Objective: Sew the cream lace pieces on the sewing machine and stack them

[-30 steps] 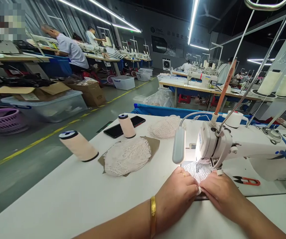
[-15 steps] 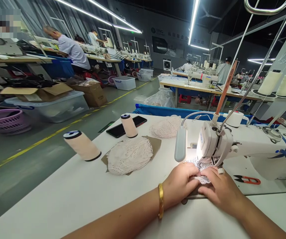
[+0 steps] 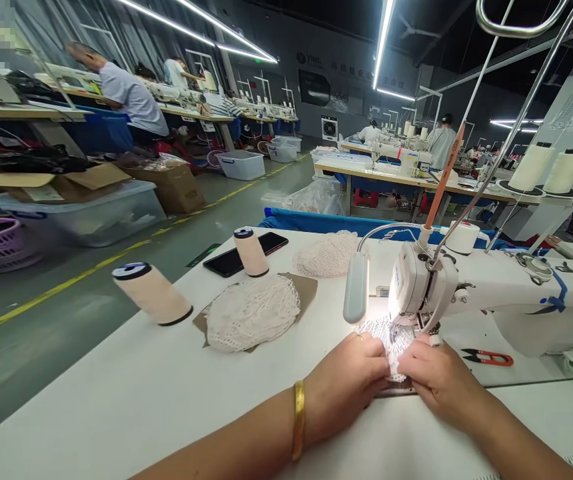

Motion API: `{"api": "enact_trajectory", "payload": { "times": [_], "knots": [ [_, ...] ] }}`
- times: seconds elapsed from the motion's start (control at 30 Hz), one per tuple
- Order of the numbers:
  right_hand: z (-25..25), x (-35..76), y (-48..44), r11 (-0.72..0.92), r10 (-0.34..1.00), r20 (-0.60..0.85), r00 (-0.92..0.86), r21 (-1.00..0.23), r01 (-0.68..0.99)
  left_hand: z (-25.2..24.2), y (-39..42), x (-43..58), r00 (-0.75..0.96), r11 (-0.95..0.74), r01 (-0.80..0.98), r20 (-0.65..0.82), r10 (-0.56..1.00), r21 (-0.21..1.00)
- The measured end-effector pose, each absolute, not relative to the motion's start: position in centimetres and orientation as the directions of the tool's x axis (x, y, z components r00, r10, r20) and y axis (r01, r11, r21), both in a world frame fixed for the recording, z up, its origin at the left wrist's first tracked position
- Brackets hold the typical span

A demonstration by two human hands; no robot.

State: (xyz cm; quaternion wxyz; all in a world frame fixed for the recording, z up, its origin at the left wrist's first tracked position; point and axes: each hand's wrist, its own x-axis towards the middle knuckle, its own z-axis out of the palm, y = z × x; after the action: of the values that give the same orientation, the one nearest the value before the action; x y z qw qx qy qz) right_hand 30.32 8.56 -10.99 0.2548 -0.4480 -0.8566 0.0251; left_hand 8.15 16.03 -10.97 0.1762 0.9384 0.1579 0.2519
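Note:
White lace fabric (image 3: 394, 350) lies under the needle area of a white sewing machine (image 3: 414, 277), brightly lit. My left hand (image 3: 344, 377), with a gold bangle at the wrist, is closed on the lace's left edge. On the other side my right hand (image 3: 441, 377) pinches the right edge, close beside the presser foot. Both hands' fingertips are partly hidden. Orange-handled thread snips (image 3: 489, 358) rest on the machine bed, right of my right hand. Two lace piles, a nearer one (image 3: 251, 315) and a farther one (image 3: 324, 255), sit left of the machine.
Two thread cones, a large one (image 3: 152, 293) and a smaller one (image 3: 251, 252), stand on the white table by a black phone (image 3: 221, 263). A grey lamp (image 3: 356, 287) hangs left of the machine head. Beyond are an aisle, plastic bins and people at other machines.
My hands have drawn apart, my left hand moving left, so more lace shows between them. The whole view has shifted slightly, with things appearing farther left.

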Motion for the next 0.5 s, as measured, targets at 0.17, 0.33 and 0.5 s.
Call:
{"api": "enact_trajectory", "payload": {
  "times": [0.17, 0.33, 0.5],
  "knots": [
    [-11.5, 30.2, 8.6, 0.563, 0.794, 0.473, -0.382, -0.334, 0.756, -11.1, 15.5, 8.2, 0.775, -0.844, 0.298, 0.403, 0.486, 0.445],
    [-12.0, 29.8, 8.8, 0.492, 0.825, 0.504, -0.256, -0.418, 0.763, -11.3, 16.9, 8.8, 0.767, -0.815, 0.283, 0.391, 0.508, 0.505],
    [-11.9, 29.8, 8.8, 0.462, 0.847, 0.483, -0.222, -0.464, 0.756, -11.1, 17.4, 9.0, 0.772, -0.799, 0.272, 0.374, 0.514, 0.536]
  ]
}}
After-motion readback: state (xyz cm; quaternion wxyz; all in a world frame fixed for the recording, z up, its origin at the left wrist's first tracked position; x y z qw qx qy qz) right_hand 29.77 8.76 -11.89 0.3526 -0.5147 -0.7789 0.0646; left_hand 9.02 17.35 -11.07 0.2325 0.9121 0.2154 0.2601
